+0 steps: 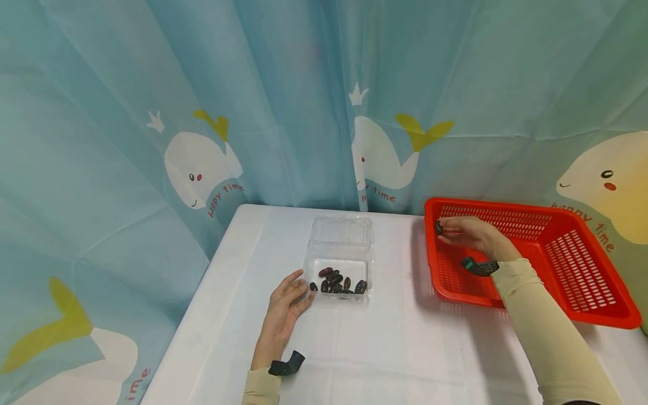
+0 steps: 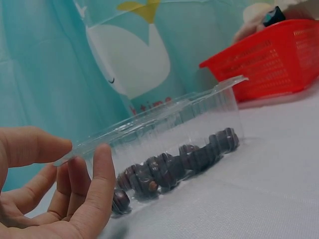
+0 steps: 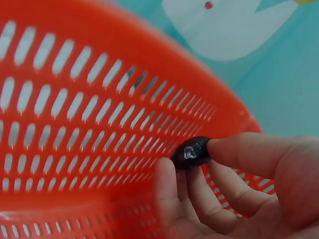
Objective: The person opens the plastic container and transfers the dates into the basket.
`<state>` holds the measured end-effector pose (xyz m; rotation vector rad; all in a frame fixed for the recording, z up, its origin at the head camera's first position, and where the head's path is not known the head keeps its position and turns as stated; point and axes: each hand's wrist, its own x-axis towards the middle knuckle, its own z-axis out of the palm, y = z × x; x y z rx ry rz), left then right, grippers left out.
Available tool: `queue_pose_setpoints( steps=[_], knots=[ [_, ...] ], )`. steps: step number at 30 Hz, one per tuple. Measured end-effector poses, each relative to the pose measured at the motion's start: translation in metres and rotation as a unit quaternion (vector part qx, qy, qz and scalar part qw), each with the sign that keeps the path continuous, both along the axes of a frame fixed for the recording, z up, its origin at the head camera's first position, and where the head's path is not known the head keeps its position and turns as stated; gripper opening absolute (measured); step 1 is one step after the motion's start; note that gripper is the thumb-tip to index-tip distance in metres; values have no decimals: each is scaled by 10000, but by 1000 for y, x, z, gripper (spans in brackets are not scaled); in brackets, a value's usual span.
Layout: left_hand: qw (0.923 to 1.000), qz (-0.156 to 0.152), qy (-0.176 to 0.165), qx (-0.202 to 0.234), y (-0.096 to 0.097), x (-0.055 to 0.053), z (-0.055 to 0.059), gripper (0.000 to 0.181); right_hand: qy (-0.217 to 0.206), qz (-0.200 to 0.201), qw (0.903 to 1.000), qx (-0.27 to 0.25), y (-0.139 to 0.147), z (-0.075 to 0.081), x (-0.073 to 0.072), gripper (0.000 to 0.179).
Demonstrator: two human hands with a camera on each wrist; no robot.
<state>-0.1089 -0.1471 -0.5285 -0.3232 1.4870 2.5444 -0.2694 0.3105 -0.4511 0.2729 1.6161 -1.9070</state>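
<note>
A clear plastic clamshell box (image 1: 338, 261) stands on the table with its lid folded back. Several dark, glossy dates (image 1: 334, 279) lie inside, mostly along its near side. At the box's left near corner, my left hand (image 1: 286, 306) pinches the rim, thumb (image 2: 37, 145) on top and fingers below it. My right hand (image 1: 473, 233) is over the left part of the red plastic basket (image 1: 435, 270). Between its thumb and fingertips it holds one dark date (image 3: 191, 153), close to the basket's slotted wall.
The basket stands on the right of the white-covered table (image 1: 354, 349), right of the box. Behind the table hangs a blue-green curtain (image 1: 293, 112) with whale prints, close to the back edge.
</note>
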Motion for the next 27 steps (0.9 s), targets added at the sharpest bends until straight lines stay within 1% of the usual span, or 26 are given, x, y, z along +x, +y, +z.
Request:
queue_pose_setpoints(
  steps=[2,3,5,6,7,8,10,12,13,15,16,17,19,20,22,23,24,25,26,27],
  knots=[
    [10000,-6,16,-31,0,0,0,53,30,-10,10000,79,1,-4,0,29],
    [10000,-5,14,-33,0,0,0,53,131,22,9998,177,2,-6,2,27],
    [10000,13,6,-37,0,0,1,53,668,282,9955,615,6,-10,7,24],
    [10000,19,6,-47,0,0,1,53,951,395,9913,822,8,-11,10,28],
    [10000,28,4,-55,1,0,1,53,1260,531,9847,1079,9,-12,13,35],
    [10000,37,-2,-63,1,0,1,53,1539,629,9767,1355,10,-14,16,41],
    [9999,33,4,-97,1,0,1,54,1953,765,9610,1802,12,-15,19,51],
    [9999,61,-18,-82,1,0,1,53,1893,747,9609,1879,11,-16,18,53],
    [9999,68,-23,-87,1,0,1,53,1753,737,9616,1978,10,-17,16,52],
    [9999,63,-14,-98,0,0,1,53,1252,509,9725,1898,7,-17,11,45],
    [9999,77,-18,-81,0,0,1,53,1084,500,9726,1994,6,-17,9,43],
    [9999,89,-21,-53,0,0,1,53,859,375,9764,1947,4,-17,6,41],
    [10000,66,8,-63,0,-1,0,53,646,340,9750,2100,2,-16,4,41],
    [10000,54,22,-64,1,-1,0,53,714,335,9748,2089,2,-16,5,40],
    [10000,48,30,-65,1,-1,0,53,1135,575,9657,2262,3,-15,8,43],
    [10000,37,35,-76,0,-1,0,54,1337,595,9641,2217,4,-16,10,40],
    [9999,27,39,-97,0,0,1,54,1593,686,9596,2217,6,-16,12,39],
    [9999,25,38,-108,0,0,1,54,1788,701,9570,2173,6,-16,14,38],
    [9999,23,37,-112,0,0,1,54,1937,692,9554,2117,7,-17,15,36],
    [9999,22,37,-111,0,0,1,54,1983,696,9532,2172,6,-17,16,35]
  ],
)
